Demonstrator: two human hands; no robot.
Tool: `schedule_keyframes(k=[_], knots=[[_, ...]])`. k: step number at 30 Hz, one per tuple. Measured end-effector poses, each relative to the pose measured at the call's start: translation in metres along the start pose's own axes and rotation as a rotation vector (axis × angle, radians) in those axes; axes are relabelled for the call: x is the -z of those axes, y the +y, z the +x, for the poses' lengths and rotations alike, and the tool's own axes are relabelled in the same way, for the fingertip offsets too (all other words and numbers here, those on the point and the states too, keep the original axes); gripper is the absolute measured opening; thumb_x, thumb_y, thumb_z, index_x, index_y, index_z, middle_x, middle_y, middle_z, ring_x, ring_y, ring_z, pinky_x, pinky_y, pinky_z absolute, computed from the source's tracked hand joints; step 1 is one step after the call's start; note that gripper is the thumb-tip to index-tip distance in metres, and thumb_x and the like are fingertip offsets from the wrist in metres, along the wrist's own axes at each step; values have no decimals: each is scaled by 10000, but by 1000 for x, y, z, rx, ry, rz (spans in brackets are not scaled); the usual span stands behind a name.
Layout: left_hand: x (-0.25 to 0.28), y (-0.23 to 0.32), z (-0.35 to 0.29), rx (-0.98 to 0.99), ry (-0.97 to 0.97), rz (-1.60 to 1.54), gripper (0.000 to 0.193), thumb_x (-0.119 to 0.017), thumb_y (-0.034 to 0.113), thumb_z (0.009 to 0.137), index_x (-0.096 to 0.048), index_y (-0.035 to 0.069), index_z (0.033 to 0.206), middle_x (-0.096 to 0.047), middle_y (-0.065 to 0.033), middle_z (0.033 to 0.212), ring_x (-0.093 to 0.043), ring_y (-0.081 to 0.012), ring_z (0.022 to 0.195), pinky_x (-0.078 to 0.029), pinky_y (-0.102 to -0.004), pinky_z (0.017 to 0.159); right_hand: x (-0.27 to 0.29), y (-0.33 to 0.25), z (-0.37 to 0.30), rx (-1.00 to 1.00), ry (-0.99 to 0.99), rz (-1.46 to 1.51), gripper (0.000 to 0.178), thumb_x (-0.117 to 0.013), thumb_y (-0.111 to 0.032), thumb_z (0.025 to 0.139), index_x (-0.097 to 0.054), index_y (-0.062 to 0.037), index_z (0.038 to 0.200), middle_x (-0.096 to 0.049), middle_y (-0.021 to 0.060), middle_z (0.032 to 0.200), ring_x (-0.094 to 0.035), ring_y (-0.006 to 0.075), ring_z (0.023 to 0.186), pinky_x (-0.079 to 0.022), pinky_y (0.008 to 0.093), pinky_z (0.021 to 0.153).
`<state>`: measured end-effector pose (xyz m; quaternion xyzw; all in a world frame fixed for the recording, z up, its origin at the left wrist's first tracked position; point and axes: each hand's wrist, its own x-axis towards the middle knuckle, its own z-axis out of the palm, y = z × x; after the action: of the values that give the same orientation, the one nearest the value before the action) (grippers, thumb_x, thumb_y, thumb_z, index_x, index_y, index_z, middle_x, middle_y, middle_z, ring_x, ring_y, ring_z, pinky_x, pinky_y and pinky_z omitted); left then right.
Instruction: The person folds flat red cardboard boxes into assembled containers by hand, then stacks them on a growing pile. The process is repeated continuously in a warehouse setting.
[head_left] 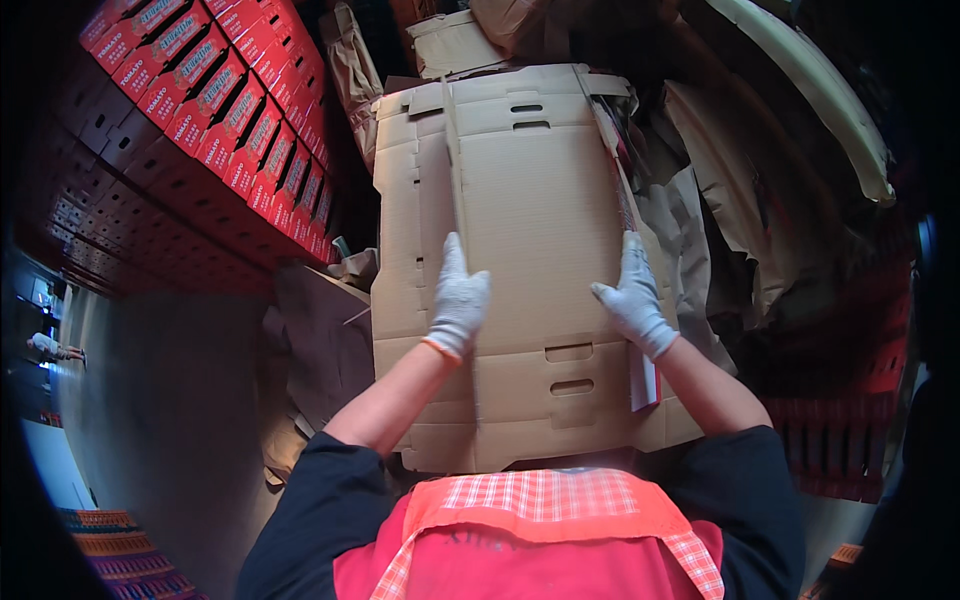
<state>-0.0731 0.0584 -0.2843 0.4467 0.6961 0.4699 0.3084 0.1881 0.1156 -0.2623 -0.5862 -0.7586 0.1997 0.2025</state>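
Note:
A large flat sheet of brown cardboard, a carton blank [540,230] with slots cut near both ends, lies in front of me. Its left side panel [453,150] and right side panel [606,135] are folded partly up along lengthwise creases. My left hand [460,300], in a white glove with an orange cuff, rests against the left panel, fingers stretched forward and thumb apart. Against the right panel is my right hand [636,298], also gloved in white, its fingers straight and thumb pointing inward. Below that hand, a strip of the panel's white and red outer face [644,380] shows.
Red printed cartons [215,110] are stacked high at the left. Crumpled brown paper [690,240] and long folded sheets [810,80] lie along the right. More cardboard [320,330] leans left of the blank. Red crates [835,440] stand at lower right. A person [52,347] is far left.

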Motion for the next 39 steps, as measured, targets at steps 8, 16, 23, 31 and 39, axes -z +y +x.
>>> schedule_keyframes(k=[8,16,23,31,39], knots=[[28,-21,13,-484,117,-121,509,-495,31,951,-434,-2,1456,-410,-195,1526,-432,-383,1368,-315,-422,1166,41,24,7,465,-12,639,417,-516,71,866,-618,-39,1254,-615,147,1289,-512,321,1302,-393,428,1110],[127,3,-28,-1225,-551,683,403,-767,188,629,-659,103,1008,-637,-88,1103,-593,-299,1094,-504,-442,928,139,60,-19,1084,-277,-528,302,-689,-74,697,-662,-201,970,-656,35,1152,-605,212,1146,-477,394,949],[121,83,0,-917,-88,413,365,-786,309,776,-591,67,583,-508,-126,576,-531,-321,577,-441,-417,563,149,-7,-14,785,-28,159,675,-889,-91,665,-600,-103,1275,-643,97,1009,-652,212,856,-549,305,727],[109,90,-108,-808,-873,938,544,-549,495,947,-672,42,671,-630,-168,681,-639,-340,703,-514,-420,651,142,-37,-87,556,-855,-35,296,-780,-313,828,-737,-53,963,-702,132,945,-685,310,863,-551,377,759],[133,108,-101,-263,-1406,797,432,-526,430,963,-721,83,1131,-706,-219,988,-679,-354,881,-525,-424,816,144,-42,-92,442,-1364,-23,441,-577,-327,909,-624,-51,1249,-697,213,1045,-657,371,997,-513,426,883]])
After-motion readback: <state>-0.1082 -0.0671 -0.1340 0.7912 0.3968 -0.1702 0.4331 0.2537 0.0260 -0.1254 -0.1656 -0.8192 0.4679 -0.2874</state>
